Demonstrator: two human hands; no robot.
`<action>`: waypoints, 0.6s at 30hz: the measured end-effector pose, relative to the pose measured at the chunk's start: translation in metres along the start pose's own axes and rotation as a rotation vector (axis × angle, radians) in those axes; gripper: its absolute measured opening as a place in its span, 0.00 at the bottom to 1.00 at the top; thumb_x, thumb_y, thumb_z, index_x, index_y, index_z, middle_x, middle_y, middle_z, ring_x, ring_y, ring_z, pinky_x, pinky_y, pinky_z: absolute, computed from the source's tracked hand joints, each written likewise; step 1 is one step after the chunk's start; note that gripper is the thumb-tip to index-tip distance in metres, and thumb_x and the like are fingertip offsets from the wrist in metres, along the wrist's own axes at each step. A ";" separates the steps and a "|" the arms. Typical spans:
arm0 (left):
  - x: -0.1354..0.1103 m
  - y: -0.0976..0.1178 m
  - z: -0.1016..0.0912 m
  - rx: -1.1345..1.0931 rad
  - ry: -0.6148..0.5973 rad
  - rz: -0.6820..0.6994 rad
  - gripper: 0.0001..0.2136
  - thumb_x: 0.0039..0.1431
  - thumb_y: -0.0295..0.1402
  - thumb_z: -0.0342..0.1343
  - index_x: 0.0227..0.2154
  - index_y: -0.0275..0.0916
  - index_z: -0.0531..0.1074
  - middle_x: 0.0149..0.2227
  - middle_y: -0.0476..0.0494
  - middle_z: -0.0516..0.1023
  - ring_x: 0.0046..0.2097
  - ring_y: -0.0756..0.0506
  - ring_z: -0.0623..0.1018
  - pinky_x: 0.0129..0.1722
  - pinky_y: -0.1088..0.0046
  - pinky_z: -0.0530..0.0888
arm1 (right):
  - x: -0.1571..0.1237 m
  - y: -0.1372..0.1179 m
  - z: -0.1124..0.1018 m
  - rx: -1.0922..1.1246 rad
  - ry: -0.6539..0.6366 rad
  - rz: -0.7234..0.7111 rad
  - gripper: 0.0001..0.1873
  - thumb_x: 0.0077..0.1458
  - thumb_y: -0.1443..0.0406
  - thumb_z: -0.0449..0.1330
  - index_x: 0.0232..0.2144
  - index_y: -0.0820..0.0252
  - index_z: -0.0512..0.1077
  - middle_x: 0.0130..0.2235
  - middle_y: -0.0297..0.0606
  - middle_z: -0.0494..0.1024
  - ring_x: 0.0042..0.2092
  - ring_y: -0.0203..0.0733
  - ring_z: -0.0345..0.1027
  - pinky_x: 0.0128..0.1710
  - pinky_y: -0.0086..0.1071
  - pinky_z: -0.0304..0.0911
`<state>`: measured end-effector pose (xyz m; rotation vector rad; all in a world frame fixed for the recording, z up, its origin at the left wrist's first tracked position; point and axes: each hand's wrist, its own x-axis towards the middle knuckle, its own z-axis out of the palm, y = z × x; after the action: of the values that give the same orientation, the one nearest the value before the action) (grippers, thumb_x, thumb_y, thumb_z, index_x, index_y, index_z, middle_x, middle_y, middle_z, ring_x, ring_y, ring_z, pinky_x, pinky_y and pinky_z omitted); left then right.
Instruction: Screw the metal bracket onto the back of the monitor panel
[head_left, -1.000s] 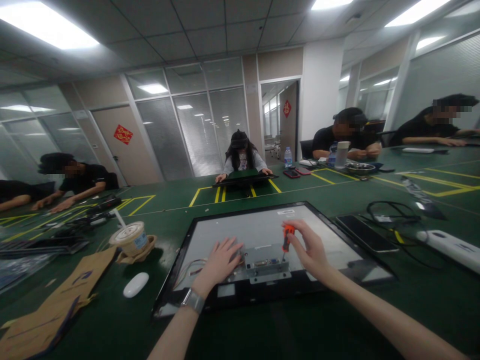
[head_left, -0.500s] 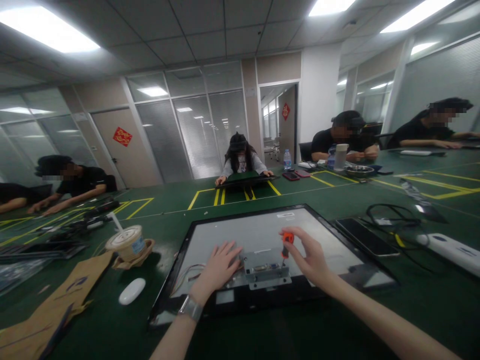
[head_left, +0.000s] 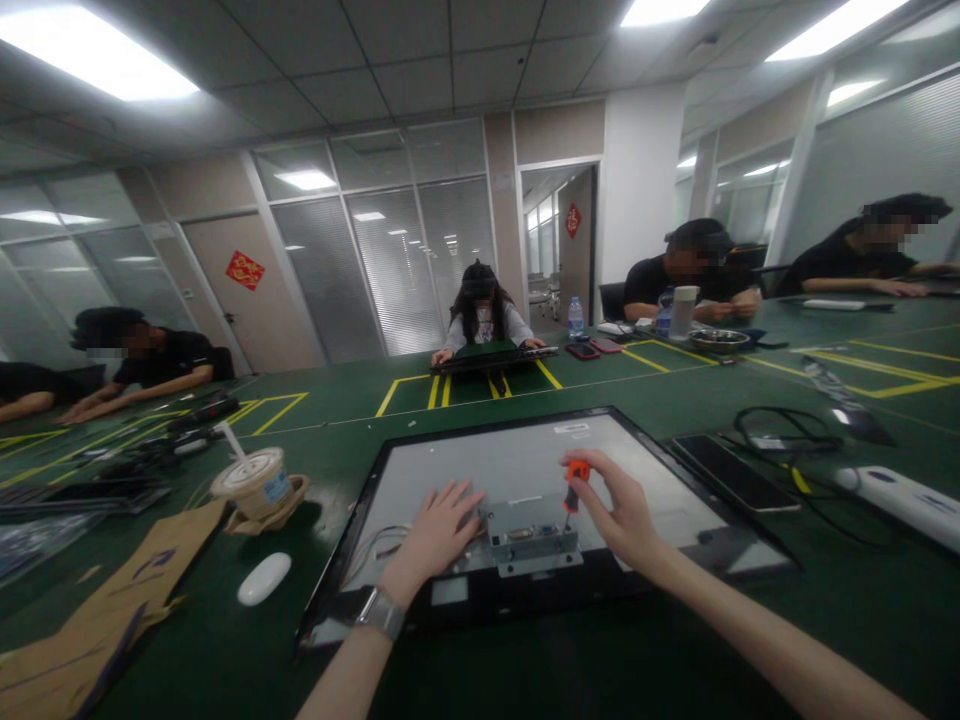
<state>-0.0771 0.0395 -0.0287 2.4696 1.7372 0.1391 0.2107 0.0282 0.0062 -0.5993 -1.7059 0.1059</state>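
While our right hand (head_left: pixel 626 510) pinches the orange screwdriver (head_left: pixel 576 484), our left hand (head_left: pixel 441 530) lies flat, fingers spread, beside the metal bracket (head_left: pixel 534 541).
The bracket sits toward the near edge of the panel (head_left: pixel 480 452), the screwdriver's tip at its right end. A tilted push could make the tip slip and scratch the pale face; dragging left fingers could tug the wires (head_left: pixel 375 548). Just beyond the right edge lies a dark phone (head_left: pixel 731 472), so we have little room there; leftward, the white case (head_left: pixel 264 579) stands apart, and the far side seems roomiest.
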 end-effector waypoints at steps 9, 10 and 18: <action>-0.001 0.000 0.000 0.016 0.001 0.006 0.22 0.70 0.42 0.42 0.65 0.51 0.58 0.70 0.45 0.54 0.70 0.40 0.52 0.67 0.50 0.50 | 0.000 -0.001 0.000 0.001 -0.023 0.038 0.11 0.65 0.67 0.52 0.48 0.56 0.69 0.38 0.40 0.79 0.37 0.41 0.75 0.39 0.33 0.70; -0.001 0.000 0.000 0.017 0.000 0.005 0.22 0.70 0.41 0.42 0.65 0.50 0.58 0.70 0.45 0.54 0.70 0.40 0.52 0.67 0.50 0.50 | 0.000 0.000 0.000 0.001 -0.029 0.041 0.11 0.65 0.67 0.52 0.48 0.56 0.69 0.37 0.39 0.78 0.36 0.41 0.75 0.38 0.33 0.70; -0.003 0.004 -0.006 0.002 -0.014 0.000 0.23 0.69 0.41 0.42 0.65 0.50 0.58 0.70 0.45 0.53 0.70 0.40 0.52 0.67 0.49 0.49 | 0.000 -0.001 0.000 -0.013 -0.020 0.030 0.10 0.65 0.66 0.53 0.47 0.57 0.69 0.37 0.39 0.78 0.35 0.40 0.75 0.38 0.32 0.70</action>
<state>-0.0751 0.0359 -0.0224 2.4659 1.7329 0.1205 0.2102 0.0270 0.0066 -0.6352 -1.7188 0.1224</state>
